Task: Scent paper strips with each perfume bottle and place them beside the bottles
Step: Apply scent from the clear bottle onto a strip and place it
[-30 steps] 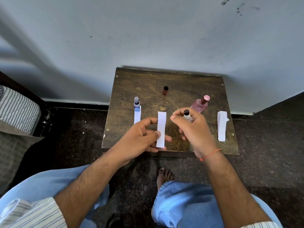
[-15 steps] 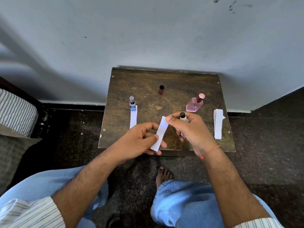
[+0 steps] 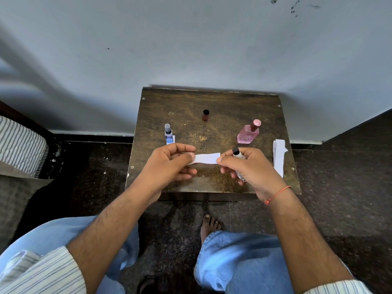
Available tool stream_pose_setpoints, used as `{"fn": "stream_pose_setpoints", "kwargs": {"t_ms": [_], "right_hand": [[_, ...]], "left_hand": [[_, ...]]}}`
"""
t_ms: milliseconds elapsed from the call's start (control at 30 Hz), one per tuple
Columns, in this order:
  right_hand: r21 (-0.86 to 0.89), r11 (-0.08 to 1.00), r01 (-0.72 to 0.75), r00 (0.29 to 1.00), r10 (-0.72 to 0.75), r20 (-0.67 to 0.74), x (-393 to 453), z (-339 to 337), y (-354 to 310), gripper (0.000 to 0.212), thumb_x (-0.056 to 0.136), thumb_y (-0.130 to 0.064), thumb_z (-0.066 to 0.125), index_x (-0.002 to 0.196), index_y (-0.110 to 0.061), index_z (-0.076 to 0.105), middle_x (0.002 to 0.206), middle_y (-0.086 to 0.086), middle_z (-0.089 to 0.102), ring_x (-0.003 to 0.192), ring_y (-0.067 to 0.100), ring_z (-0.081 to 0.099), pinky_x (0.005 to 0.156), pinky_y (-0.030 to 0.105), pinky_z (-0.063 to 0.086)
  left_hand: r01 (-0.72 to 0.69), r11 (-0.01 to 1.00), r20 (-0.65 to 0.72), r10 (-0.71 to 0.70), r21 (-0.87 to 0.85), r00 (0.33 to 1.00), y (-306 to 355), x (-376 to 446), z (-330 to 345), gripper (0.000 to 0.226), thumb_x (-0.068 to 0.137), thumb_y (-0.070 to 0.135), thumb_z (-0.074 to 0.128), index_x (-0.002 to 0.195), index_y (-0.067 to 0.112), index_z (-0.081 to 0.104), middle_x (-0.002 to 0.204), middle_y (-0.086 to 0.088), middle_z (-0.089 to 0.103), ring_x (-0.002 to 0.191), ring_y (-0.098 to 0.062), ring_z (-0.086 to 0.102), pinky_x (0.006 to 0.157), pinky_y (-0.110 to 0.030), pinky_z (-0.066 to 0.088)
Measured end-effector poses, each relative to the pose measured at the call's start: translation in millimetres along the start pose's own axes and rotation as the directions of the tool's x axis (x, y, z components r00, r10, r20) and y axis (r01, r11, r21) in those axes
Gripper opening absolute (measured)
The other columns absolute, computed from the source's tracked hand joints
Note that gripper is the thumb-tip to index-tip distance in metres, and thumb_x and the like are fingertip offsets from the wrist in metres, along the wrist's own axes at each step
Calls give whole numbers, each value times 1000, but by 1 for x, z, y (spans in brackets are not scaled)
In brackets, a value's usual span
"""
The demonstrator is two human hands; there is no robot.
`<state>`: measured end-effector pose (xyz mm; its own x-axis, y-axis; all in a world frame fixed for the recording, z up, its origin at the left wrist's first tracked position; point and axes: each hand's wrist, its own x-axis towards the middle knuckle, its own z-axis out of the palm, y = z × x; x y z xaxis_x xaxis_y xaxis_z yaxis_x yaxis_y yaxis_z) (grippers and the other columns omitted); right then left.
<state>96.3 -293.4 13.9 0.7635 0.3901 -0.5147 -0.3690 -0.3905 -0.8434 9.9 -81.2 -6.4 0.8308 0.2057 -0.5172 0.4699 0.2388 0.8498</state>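
Observation:
My left hand (image 3: 169,164) pinches one end of a white paper strip (image 3: 206,158), which lies level above the small wooden table (image 3: 212,102). My right hand (image 3: 252,166) grips a small clear bottle (image 3: 237,153) with a dark sprayer top, and its thumb touches the strip's right end. A small blue bottle (image 3: 168,133) stands at the left with a strip (image 3: 171,139) partly hidden behind my left hand. A pink bottle (image 3: 249,132) stands at the right. A stack of spare strips (image 3: 279,158) lies at the table's right edge.
A dark brown cap (image 3: 205,114) stands alone near the middle back of the table. The table sits against a pale wall. A striped cushion (image 3: 19,145) is at the left. My bare foot (image 3: 209,225) rests on the dark floor below the table.
The strip turned from upright to level, its free end swinging right to meet my right thumb. Both hands stayed over the table's front, with the bottle still in my right hand.

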Motion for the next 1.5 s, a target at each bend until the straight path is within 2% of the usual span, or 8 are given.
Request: {"fn": "stream_pose_setpoints", "kwargs": {"t_ms": [267, 400, 567, 867, 1167, 1267, 1367, 1500], "right_hand": [[-49, 990, -129, 991, 131, 42, -4, 5, 4, 8, 92, -25, 77, 93, -17, 75, 68, 3, 67, 50, 13, 43, 48, 26, 27], [68, 979, -193, 981, 195, -22, -5, 10, 9, 7, 93, -22, 77, 92, -17, 72, 62, 2, 62, 46, 13, 41, 45, 22, 25], [247, 939, -239, 960, 267, -83, -7, 23, 18, 16, 94, -24, 76, 106, -14, 73, 62, 0, 63, 45, 12, 45, 44, 17, 27], [385, 891, -241, 929, 327, -176, -2, 54, 25, 17, 99, -29, 72, 110, -17, 73, 73, 0, 76, 41, 13, 53, 39, 16, 30], [368, 887, -280, 926, 351, -141, -7, 70, 24, 24, 100, -28, 69, 117, -12, 71, 76, 2, 78, 40, 16, 61, 36, 16, 30], [355, 887, -297, 924, 360, -128, -10, 75, 25, 22, 100, -30, 68, 116, -15, 71, 77, 1, 79, 44, 17, 64, 36, 16, 31], [352, 883, -312, 919, 374, -123, -11, 77, 24, 20, 100, -28, 68, 114, -15, 71, 77, 0, 79, 45, 18, 64, 36, 16, 31], [362, 877, -315, 916, 381, -126, -11, 78, 23, 19, 100, -27, 67, 113, -14, 70, 76, 0, 78, 45, 18, 65, 37, 16, 32]], "left_hand": [[74, 972, -106, -100, -222, 989, -6, 9, 7, 23, 97, 19, 79, 118, 12, 75, 84, 0, 68, 60, -5, 60, 55, -19, 58], [133, 913, -38, -160, -386, 986, -6, 9, 14, 14, 100, 20, 74, 108, 9, 72, 82, -2, 74, 71, -10, 70, 69, -22, 66], [145, 922, 11, -151, -358, 988, -7, 7, 19, 25, 104, 15, 69, 128, 8, 71, 118, -12, 82, 101, -17, 75, 96, -29, 61], [161, 937, 56, -151, -311, 987, -8, 8, 19, 34, 107, 11, 62, 141, 10, 63, 125, -3, 81, 130, -29, 69, 106, -33, 56], [144, 948, 38, -139, -283, 990, -10, 7, 14, 32, 107, 12, 61, 139, 8, 65, 124, -5, 81, 126, -24, 73, 109, -33, 55], [121, 970, 33, -117, -211, 993, -10, 7, 13, 34, 108, 14, 62, 141, 10, 65, 126, -3, 80, 122, -19, 74, 108, -31, 55], [-3, 997, -21, 5, 77, 1000, -13, 9, 7, 41, 107, 19, 63, 148, 15, 63, 129, 8, 78, 119, -7, 73, 106, -29, 57], [-277, 771, 33, 316, 574, 948, -14, 8, -2, 53, 104, 16, 62, 153, 35, 55, 133, 24, 71, 102, 1, 72, 97, -18, 54]]}}
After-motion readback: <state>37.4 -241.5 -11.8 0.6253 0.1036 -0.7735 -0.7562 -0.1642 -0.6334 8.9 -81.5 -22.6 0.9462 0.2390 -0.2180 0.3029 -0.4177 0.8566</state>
